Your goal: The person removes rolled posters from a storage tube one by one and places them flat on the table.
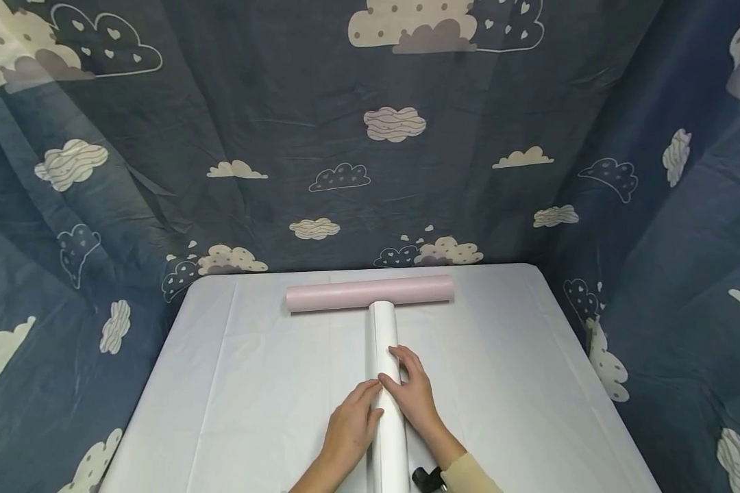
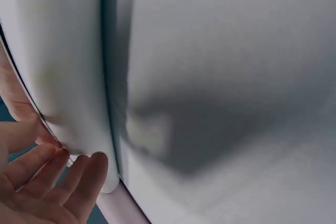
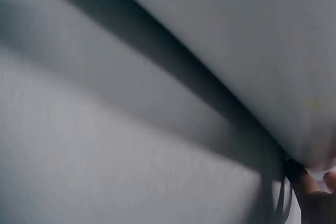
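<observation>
A long white roll (image 1: 385,329) lies lengthwise on the table, its far end close to a pink roll (image 1: 370,293) set crosswise behind it. From the left side, my left hand (image 1: 350,421) holds the white roll, fingers on its upper surface and thumb lower down. My right hand (image 1: 416,392) grips it from the right, slightly farther along, with thumb and bent fingers on top. The left wrist view shows the left fingers (image 2: 94,179) against the roll's side. Only a small part of the right hand (image 3: 313,195) appears in the right wrist view.
A white cloth (image 1: 271,383) covers the table. Dark blue curtains (image 1: 284,82) with cloud prints hang behind and at both sides. A small black object (image 1: 427,479) is by the right wrist, beside the white roll.
</observation>
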A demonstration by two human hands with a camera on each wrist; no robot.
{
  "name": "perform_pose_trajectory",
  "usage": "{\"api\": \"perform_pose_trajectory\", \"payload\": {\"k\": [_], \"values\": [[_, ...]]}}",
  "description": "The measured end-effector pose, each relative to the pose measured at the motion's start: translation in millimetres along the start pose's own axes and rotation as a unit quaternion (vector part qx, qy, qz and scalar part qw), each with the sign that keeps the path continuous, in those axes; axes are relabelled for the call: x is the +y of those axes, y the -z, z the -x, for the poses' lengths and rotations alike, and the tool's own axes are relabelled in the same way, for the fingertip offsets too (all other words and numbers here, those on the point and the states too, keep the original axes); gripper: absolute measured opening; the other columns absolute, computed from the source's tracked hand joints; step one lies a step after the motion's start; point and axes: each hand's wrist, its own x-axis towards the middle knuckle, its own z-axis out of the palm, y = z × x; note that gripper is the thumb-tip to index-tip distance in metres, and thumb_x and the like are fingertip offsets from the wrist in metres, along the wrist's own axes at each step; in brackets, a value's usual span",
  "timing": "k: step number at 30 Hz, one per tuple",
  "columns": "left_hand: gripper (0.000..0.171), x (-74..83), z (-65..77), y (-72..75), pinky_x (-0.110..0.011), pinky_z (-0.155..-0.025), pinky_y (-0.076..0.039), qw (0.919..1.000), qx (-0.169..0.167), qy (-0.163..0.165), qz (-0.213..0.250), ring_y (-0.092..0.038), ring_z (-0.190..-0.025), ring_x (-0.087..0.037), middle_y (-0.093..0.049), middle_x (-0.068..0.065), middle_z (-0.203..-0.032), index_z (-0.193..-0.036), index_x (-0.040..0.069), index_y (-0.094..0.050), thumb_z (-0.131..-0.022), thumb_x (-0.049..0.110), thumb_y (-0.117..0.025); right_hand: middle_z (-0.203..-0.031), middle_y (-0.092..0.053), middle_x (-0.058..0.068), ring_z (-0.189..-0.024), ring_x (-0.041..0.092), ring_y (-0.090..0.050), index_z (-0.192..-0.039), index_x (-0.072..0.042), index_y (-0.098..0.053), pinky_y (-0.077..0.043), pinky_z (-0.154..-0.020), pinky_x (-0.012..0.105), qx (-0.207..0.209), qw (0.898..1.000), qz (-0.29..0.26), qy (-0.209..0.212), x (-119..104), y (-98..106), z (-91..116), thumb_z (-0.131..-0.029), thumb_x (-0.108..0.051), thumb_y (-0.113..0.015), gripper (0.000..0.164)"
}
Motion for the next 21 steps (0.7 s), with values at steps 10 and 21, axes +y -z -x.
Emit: {"api": "perform_pose_trajectory", "payload": {"k": [10, 21], "values": [[0.047, 0.0, -5.7, -8.6, -0.043, -0.105, -0.058, 0.9999, 0.003, -0.015, -0.007, -0.065, -0.134, -0.028, -0.063, -0.010, -0.150, -0.136, 0.001, -0.068, -0.095, 0.022, -0.079, -0.155, -0.055, 0.014, -0.136, 0.042, -0.060, -0.141, -0.019, -0.066, -0.062, -0.098, 0.048, 0.004, 1.000, 0.026, 0.002, -4, 11, -9, -0.096, -0.025, -0.079, 0.048], [0.049, 14.1, -6.3, -20.2, -0.043, -0.103, -0.060, 0.9957, -0.003, -0.064, -0.068, -0.056, -0.143, -0.026, -0.063, -0.008, -0.151, -0.143, 0.004, -0.065, -0.101, 0.028, -0.071, -0.170, -0.037, 0.015, -0.153, 0.049, -0.039, -0.130, -0.020, -0.076, -0.045, -0.113, 0.071, -0.030, 0.999, 0.013, 0.030, -15, 21, -20, -0.097, -0.027, -0.077, 0.034]]}}
